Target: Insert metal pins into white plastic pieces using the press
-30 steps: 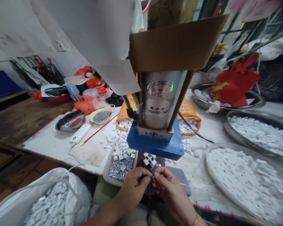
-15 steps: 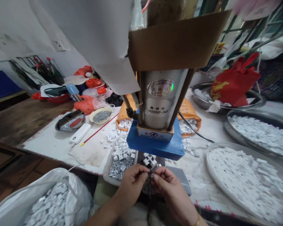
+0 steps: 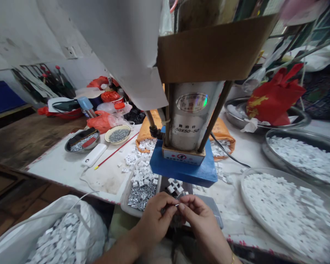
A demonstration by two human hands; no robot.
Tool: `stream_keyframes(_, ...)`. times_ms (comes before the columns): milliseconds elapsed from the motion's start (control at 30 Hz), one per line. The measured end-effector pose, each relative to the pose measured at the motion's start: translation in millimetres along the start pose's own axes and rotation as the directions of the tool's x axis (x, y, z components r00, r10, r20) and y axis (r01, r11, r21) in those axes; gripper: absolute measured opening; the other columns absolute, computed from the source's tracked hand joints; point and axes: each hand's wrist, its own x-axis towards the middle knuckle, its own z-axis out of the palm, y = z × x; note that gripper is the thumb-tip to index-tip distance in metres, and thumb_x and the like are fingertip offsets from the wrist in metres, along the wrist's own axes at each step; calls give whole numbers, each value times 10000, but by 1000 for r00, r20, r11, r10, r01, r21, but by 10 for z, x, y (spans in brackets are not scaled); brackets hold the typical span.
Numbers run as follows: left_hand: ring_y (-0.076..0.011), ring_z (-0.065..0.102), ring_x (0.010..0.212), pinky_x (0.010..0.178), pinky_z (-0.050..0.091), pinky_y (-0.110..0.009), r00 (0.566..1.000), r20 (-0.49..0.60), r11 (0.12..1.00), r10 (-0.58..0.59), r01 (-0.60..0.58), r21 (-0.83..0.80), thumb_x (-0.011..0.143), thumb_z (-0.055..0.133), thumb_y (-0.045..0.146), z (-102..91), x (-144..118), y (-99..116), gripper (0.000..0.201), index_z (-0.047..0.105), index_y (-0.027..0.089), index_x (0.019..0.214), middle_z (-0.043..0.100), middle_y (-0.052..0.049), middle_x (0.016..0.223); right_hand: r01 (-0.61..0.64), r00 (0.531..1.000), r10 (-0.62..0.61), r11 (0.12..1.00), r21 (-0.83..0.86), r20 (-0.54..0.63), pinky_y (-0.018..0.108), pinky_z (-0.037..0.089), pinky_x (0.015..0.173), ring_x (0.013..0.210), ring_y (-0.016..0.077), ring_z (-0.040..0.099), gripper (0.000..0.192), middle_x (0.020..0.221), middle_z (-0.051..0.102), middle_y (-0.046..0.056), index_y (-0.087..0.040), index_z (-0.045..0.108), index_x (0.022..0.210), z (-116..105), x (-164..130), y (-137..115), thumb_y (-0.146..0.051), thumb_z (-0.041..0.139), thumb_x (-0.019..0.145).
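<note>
A cluttered white bench lies before me. At its near edge my left hand and right hand meet, fingertips pinching one small pin between them. Just beyond sit white clips, then the press.

Both hands, left hand and right hand, pinch a small metal pin.
</note>
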Motion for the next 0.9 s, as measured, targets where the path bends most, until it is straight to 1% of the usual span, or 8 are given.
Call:
stream_keyframes(100, -141, 569, 720, 679, 421, -230, 1000, 14, 999, 12, -13, 34, 841, 496, 128, -9, -7, 3, 141, 625, 163, 795, 602, -24, 747, 9, 1000, -8, 999, -49, 27, 204, 382, 459, 487, 96, 493, 324, 574, 603, -43, -202, 617, 765, -3, 0, -2, -430, 779, 602)
stream_keyframes(167, -143, 559, 706, 666, 414, -232, 1000, 17, 999, -22, 21, 49, 847, 491, 148, -15, -17, -5, 138, 610, 165, 779, 591, -19, 731, 77, 997, -73, 982, -174, 31, 218, 392, 453, 487, 114, 514, 317, 584, 622, -24, -198, 618, 787, -72, 39, -24, -455, 733, 641)
stream_keyframes(300, -150, 541, 696, 648, 408, -238, 991, 4, 991, -134, 134, 26, 854, 491, 198, -25, -42, -58, 127, 604, 173, 803, 578, -15, 721, 238, 937, -341, 779, -580, -73, 271, 441, 523, 580, 170, 573, 301, 674, 670, 33, -182, 632, 769, -439, 279, -130, -477, 579, 741)
stream_keyframes(400, -149, 529, 682, 619, 407, -232, 979, -1, 978, -205, 205, -47, 847, 503, 227, -22, -49, -91, 128, 611, 176, 803, 574, -16, 728, 213, 896, -421, 686, -696, -140, 327, 449, 645, 656, 205, 574, 241, 673, 658, 38, -192, 633, 721, -787, 568, -221, -420, 555, 725)
stream_keyframes(500, -133, 505, 628, 574, 396, -217, 962, 2, 950, -273, 270, -157, 827, 531, 253, -12, -42, -92, 126, 621, 171, 795, 557, -4, 688, 163, 875, -456, 595, -787, -163, 364, 439, 717, 702, 224, 578, 181, 741, 673, 54, -199, 652, 767, -992, 860, -278, -333, 536, 729)
stream_keyframes(700, -115, 506, 571, 533, 401, -197, 890, 34, 818, -454, 432, -379, 768, 608, 319, -22, -32, -122, 169, 625, 165, 834, 545, 22, 605, 121, 884, -448, 494, -861, -133, 387, 431, 827, 875, 193, 583, 118, 932, 649, 40, -175, 633, 856, -935, 1196, -320, -277, 608, 803)
stream_keyframes(800, -106, 503, 549, 519, 404, -197, 877, 44, 783, -478, 449, -430, 761, 614, 328, -31, -45, -162, 188, 619, 161, 847, 538, 29, 600, 107, 890, -432, 509, -854, -146, 382, 438, 815, 869, 181, 588, 141, 924, 647, 33, -170, 623, 809, -900, 1230, -369, -304, 588, 835)
stream_keyframes(900, -101, 492, 542, 515, 395, -196, 891, 19, 813, -454, 422, -400, 771, 600, 294, -38, -53, -162, 161, 616, 152, 846, 527, 31, 595, 96, 886, -423, 565, -820, -189, 369, 414, 779, 851, 241, 596, 92, 796, 665, 62, -194, 618, 662, -885, 1166, -434, -245, 646, 733)
